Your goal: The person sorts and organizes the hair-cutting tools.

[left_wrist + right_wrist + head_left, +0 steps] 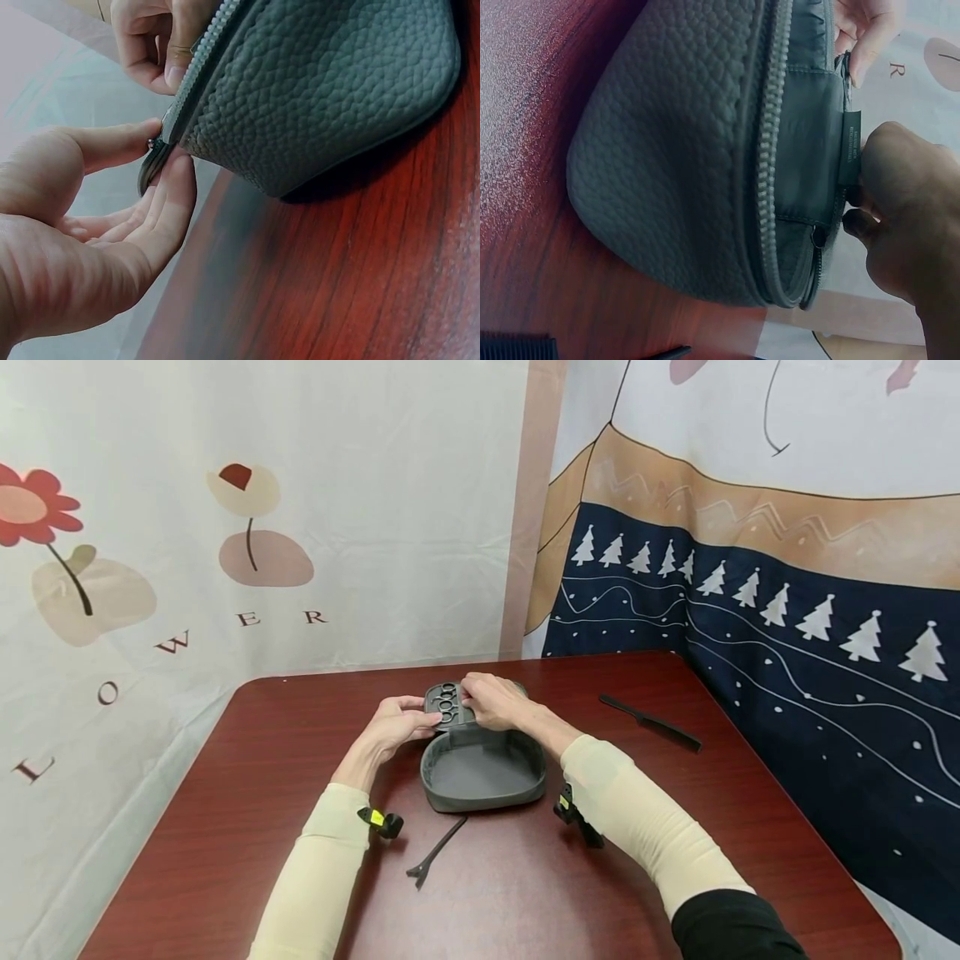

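A dark grey pebbled case (483,772) stands unzipped on the table, its lid (432,695) folded back behind it. Several metal finger rings (446,703), like scissor handles, show along the lid's left part. My left hand (397,725) grips the lid's left edge between thumb and fingers, as the left wrist view (97,225) shows. Over the lid's inner side, my right hand (495,700) has its fingers curled, tips right at the lid beside the rings; I cannot tell what they pinch. A small fabric label (851,148) sticks up beside that hand.
A black tail comb (652,724) lies at the table's right. In front of the case lies a slim dark hair clip (435,853) with a forked end. Printed cloths (375,527) hang just behind the table (300,727) and along its right side.
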